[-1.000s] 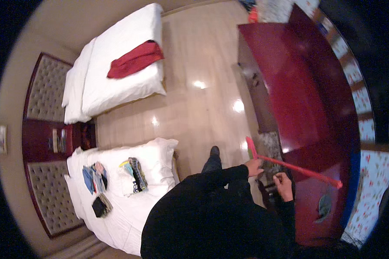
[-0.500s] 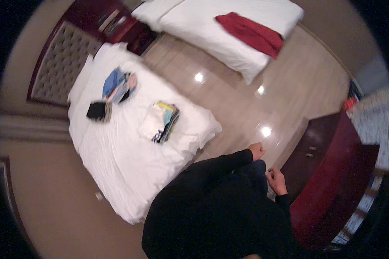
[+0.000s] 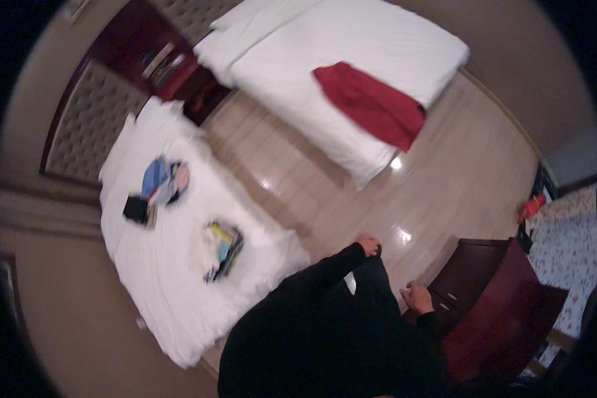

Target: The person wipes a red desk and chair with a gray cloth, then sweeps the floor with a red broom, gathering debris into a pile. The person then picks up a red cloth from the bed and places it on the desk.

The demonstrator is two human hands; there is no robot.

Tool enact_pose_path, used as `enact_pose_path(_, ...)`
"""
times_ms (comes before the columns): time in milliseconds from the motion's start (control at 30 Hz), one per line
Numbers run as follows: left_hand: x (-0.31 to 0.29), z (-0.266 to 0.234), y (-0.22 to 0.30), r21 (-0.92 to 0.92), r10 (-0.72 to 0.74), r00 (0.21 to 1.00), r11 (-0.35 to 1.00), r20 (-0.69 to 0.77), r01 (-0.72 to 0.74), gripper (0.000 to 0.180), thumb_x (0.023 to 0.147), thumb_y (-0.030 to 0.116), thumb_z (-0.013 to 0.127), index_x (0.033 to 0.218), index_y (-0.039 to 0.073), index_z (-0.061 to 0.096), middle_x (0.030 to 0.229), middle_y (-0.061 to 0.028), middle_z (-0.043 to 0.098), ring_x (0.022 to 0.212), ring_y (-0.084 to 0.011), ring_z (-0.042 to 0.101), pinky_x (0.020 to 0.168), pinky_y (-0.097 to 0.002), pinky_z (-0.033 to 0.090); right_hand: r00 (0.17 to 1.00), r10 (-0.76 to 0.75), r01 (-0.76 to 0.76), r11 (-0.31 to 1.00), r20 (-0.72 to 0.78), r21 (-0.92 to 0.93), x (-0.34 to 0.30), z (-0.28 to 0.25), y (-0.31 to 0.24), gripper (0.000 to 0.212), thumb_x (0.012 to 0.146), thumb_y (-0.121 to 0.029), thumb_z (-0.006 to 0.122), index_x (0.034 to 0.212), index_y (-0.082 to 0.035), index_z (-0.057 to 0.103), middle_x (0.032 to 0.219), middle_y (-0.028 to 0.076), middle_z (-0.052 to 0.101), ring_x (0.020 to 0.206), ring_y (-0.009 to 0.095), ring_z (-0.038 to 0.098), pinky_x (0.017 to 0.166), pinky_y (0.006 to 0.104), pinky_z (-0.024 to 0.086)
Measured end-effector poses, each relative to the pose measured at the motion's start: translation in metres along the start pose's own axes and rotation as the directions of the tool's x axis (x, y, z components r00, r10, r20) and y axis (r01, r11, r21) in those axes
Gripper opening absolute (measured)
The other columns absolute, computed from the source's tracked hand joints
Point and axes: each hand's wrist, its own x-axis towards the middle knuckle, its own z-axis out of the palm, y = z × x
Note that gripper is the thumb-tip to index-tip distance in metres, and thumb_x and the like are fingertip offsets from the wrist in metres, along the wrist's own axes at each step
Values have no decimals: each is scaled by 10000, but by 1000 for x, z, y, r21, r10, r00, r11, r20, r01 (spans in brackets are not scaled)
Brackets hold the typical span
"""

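My left hand (image 3: pixel 369 245) hangs in front of my body beside my dark trouser leg, above the floor; its fingers are small and blurred. Lower and to the right, my right hand (image 3: pixel 416 297) has its fingers loosely stretched out with nothing in them, close to a dark red cabinet (image 3: pixel 487 305). On the near white bed (image 3: pixel 172 265) lies a folded clothing stack (image 3: pixel 224 251) in white, yellow, teal and black. Farther up that bed are a blue, grey and pink clothing pile (image 3: pixel 164 180) and a black folded garment (image 3: pixel 136 209).
A second white bed (image 3: pixel 351 33) stands at the back with a dark red cloth (image 3: pixel 371 105) over its end. Shiny tiled floor (image 3: pixel 298 179) runs between the beds and the cabinet. A nightstand (image 3: pixel 186 83) sits between the headboards. A red object (image 3: pixel 532 205) is at the far right.
The beds and clothes sit lower in the picture as my view has shifted, and the cabinet shows from a different angle. Both my hands stay in front of my body; the clothing stacks look the same.
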Motion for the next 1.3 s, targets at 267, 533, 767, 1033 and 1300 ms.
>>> enact_pose_path(267, 137, -112, -26, -957, -583, 788, 55, 200, 283, 233, 866, 395, 474, 859, 172, 539, 925, -91, 546, 934, -334, 526, 693, -494, 408, 996, -72, 62, 983, -53, -175, 121, -115, -3, 371, 851, -313, 660, 1043, -22, 533, 996, 243, 577, 893, 414, 599, 747, 492, 500)
enact_pose_path(533, 256, -338, -72, -914, -683, 728, 334, -67, 229, 544, 948, 491, 446, 1408, 211, 371, 1408, -98, 413, 1194, -369, 478, 939, -579, 424, 995, 97, -92, 977, 14, -194, 195, -142, -43, 394, 867, -377, 617, 1065, -40, 558, 1031, 189, 608, 909, 385, 625, 759, 487, 519)
enact_pose_path(767, 360, -515, -112, -487, -698, 433, 712, -570, 506, 1243, 594, 647, 808, 1432, -38, 198, 1336, -213, 486, 1177, -295, 506, 899, -511, 475, 939, 227, -233, 972, 259, -9, 243, -140, -102, 429, 881, -413, 600, 1052, -22, 567, 1001, 219, 616, 903, 401, 625, 744, 494, 521)
enact_pose_path(1033, 407, -573, -89, -780, -761, 604, 519, -237, 348, 826, 760, 446, 773, 1286, -107, 457, 1224, -217, 583, 1037, -365, 608, 864, -489, 540, 918, 377, -393, 906, 123, 158, 287, -146, -133, 395, 858, -360, 621, 1051, -22, 552, 1006, 219, 606, 910, 399, 627, 736, 488, 527)
enact_pose_path(1300, 411, -506, 42, -695, -513, 657, 718, -552, -23, 465, 854, 102, 659, 1285, -1, 517, 1258, -149, 566, 1025, -333, 598, 874, -488, 535, 878, 460, -478, 846, 132, 237, 285, -163, -149, 353, 878, -352, 587, 1024, -33, 547, 1029, 212, 603, 929, 395, 620, 762, 485, 519)
